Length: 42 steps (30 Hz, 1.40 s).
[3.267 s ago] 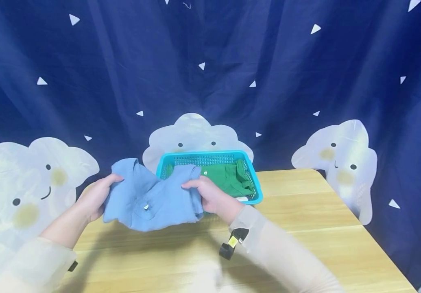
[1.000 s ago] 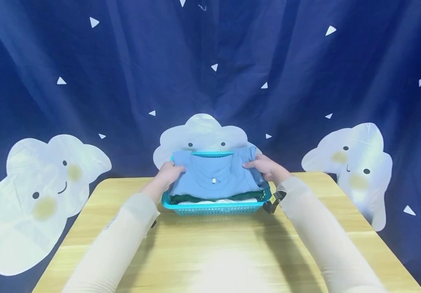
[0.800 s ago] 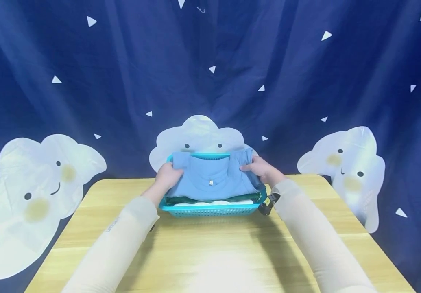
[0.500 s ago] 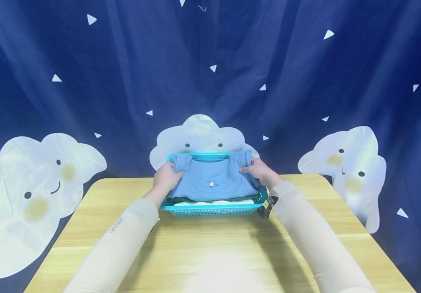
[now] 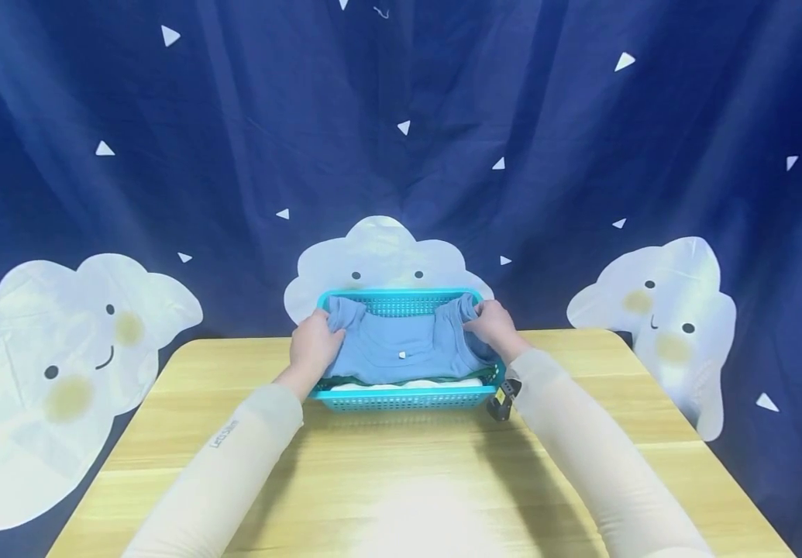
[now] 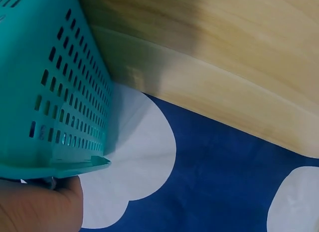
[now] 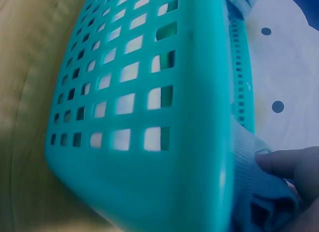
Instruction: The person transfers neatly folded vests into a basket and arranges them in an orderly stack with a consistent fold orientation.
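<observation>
A folded light blue T-shirt (image 5: 401, 341) with a small white neck label lies spread within the turquoise plastic basket (image 5: 407, 399), on top of a green garment (image 5: 484, 375) and something white (image 5: 407, 384). My left hand (image 5: 311, 345) grips the shirt's left side at the basket's rim, thumb on top. On the opposite side, my right hand (image 5: 497, 325) pinches the shirt's right side. In the left wrist view, the left hand (image 6: 42, 207) shows beside the basket's rim, its fingertips hidden. The right wrist view has the right thumb pressing the blue cloth (image 7: 259, 177) just inside the rim.
The basket stands at the far edge of a light wooden table (image 5: 401, 480). Behind it hangs a dark blue curtain (image 5: 345, 139) printed with white clouds and triangles. A small black device (image 5: 501, 403) is strapped at the right wrist, near the basket's front right corner.
Both hands have carried the blue T-shirt from the left, in front of the basket, over to it and lowered it inside. More of the basket's back wall now shows above the shirt.
</observation>
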Available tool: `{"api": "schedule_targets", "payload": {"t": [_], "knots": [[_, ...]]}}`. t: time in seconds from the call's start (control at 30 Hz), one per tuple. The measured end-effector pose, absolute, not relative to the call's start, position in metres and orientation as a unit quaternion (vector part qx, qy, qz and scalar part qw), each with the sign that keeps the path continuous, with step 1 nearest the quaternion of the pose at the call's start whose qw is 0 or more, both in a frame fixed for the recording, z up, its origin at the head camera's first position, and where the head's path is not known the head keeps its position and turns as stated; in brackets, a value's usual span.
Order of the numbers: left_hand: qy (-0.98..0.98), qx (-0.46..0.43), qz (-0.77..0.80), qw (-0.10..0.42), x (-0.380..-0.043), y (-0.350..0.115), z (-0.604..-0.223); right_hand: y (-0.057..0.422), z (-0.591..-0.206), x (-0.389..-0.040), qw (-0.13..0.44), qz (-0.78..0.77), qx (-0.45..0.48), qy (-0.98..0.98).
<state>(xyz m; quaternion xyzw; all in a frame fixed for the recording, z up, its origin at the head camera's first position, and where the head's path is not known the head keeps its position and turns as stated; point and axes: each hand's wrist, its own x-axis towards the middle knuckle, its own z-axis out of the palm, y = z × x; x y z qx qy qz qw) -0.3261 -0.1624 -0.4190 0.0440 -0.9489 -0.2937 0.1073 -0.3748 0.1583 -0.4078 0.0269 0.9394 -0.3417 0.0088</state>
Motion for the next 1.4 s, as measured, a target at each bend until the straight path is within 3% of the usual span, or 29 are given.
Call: {"api": "schedule_targets", "payload": {"t": [0.23, 0.53, 0.9, 1.1, 1.23, 1.4], "knots": [[-0.952, 0.047, -0.274, 0.125, -0.326, -0.164, -0.422, 0.158, -0.400, -0.368, -0.006, -0.287, 0.047, 0.957], [-0.958, 0.057, -0.260, 0.109, -0.326, -0.162, -0.420, 0.159, -0.397, -0.362, -0.014, -0.243, 0.054, 0.968], [-0.961, 0.052, -0.230, 0.142, -0.324, -0.167, -0.416, 0.171, -0.390, -0.361, -0.016, -0.230, 0.064, 0.971], [-0.964, -0.022, -0.196, 0.179, -0.324, -0.150, -0.415, 0.164, -0.390, -0.361, -0.099, -0.239, 0.027, 0.966], [-0.965, -0.090, -0.209, 0.130, -0.324, -0.132, -0.419, 0.148, -0.398, -0.357, -0.147, -0.225, -0.081, 0.960], [-0.975, -0.095, -0.196, 0.037, -0.322, -0.119, -0.429, 0.129, -0.420, -0.348, -0.101, -0.167, -0.180, 0.964]]}}
